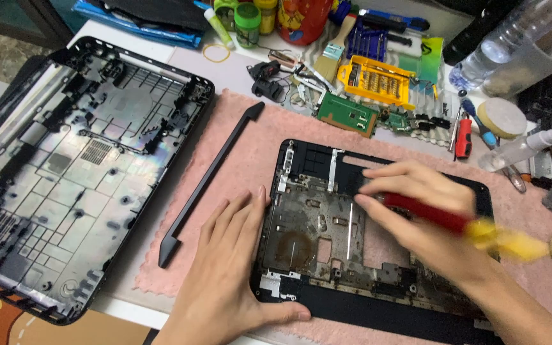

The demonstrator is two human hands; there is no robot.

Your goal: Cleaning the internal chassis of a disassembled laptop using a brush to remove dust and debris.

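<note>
Left hand: left hand (231, 268) lies flat, fingers spread and holding nothing, pressed on the near-left corner of the laptop palmrest frame (378, 306); the pressure appears meant to keep the frame from sliding.
Right hand: right hand (416, 211) has its fingers closed around a red-handled brush (442, 217) with yellow bristles, held low over the frame's middle; the bristle end is blurred.
Palmrest frame: black, inner side up, showing a dull, stained metal plate (314, 230); it rests on a pink towel (237, 128), which likely cushions it and catches dust.
Trim strip: a long black strip (209, 179) lies diagonally on the towel, just left of the frame, apart from it.
Bottom case: a larger black laptop base shell (78, 172) sits inner side up at the left, well apart from both hands.
Far tabletop: a yellow screwdriver bit set (378, 80), a green circuit board (347, 114), a red-handled screwdriver (462, 137), a clear plastic bottle (499, 48) and a small spray bottle (522, 147) lie beyond the towel, within reach.
</note>
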